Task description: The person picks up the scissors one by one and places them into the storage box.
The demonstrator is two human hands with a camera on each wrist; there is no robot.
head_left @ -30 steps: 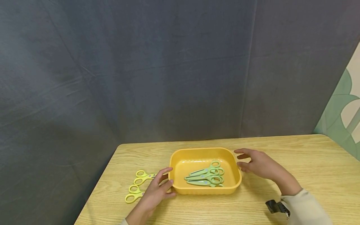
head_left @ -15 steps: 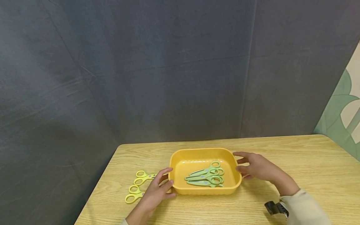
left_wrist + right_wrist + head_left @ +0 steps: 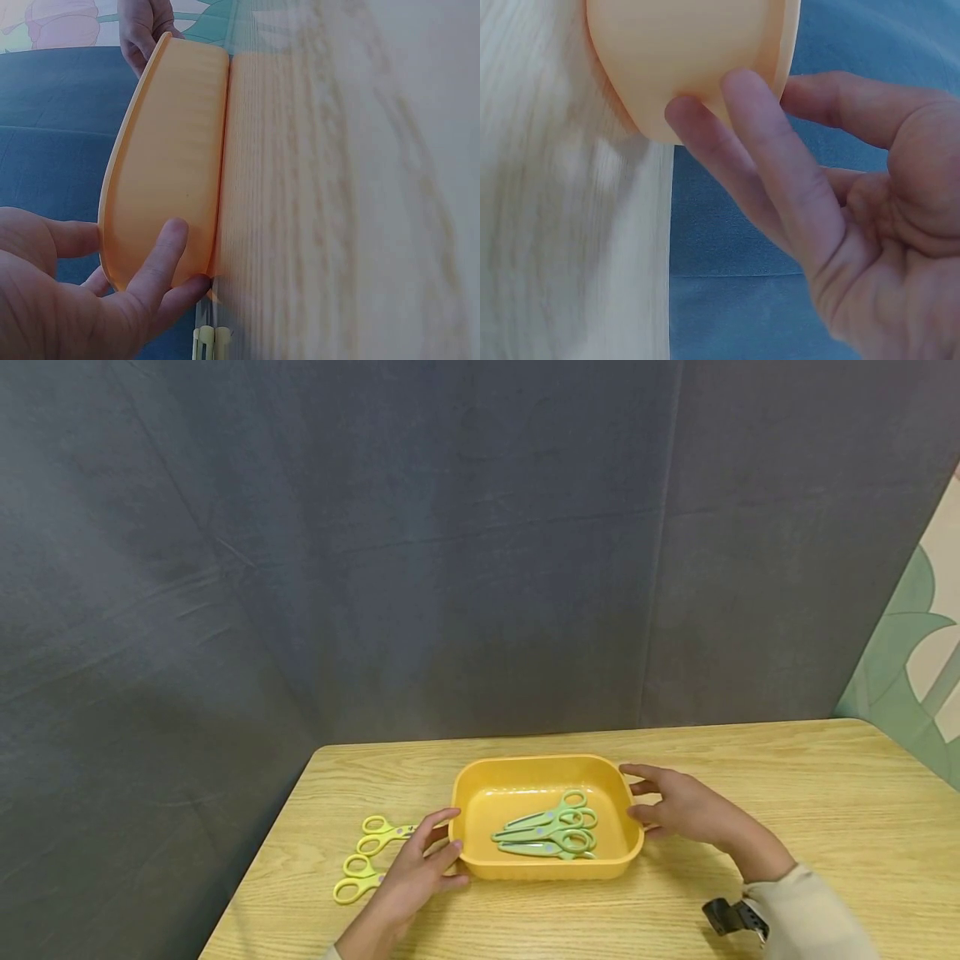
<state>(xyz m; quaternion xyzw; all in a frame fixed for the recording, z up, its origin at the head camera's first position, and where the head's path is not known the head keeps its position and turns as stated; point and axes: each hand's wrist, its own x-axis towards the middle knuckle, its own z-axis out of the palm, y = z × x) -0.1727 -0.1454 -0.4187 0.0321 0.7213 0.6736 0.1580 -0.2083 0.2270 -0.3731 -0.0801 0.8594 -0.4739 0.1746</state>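
A yellow plastic tray [image 3: 547,870] stands on the wooden table. Several green scissors [image 3: 551,832] lie inside it, overlapping with handles to the right. My left hand [image 3: 414,870] is at the tray's left end; in the left wrist view its fairly straight fingers [image 3: 161,255] touch the outer wall and rim. At the other end is my right hand [image 3: 686,806], whose extended fingers [image 3: 769,142] rest against the outer wall, with the thumb by the rim. Left of the left hand are two yellow scissors [image 3: 358,878], their blades partly hidden by that hand.
The light wood table [image 3: 787,793] stretches to the right of the tray. Behind it hangs a dark blue-grey cloth [image 3: 487,568]. A wall with green painted shapes [image 3: 903,668] shows at the far right. A black strap device [image 3: 731,917] is on the right wrist.
My right hand has come in slightly leftward and down, from just off the tray's right end to touching it. The left hand, tray and scissors have stayed in place.
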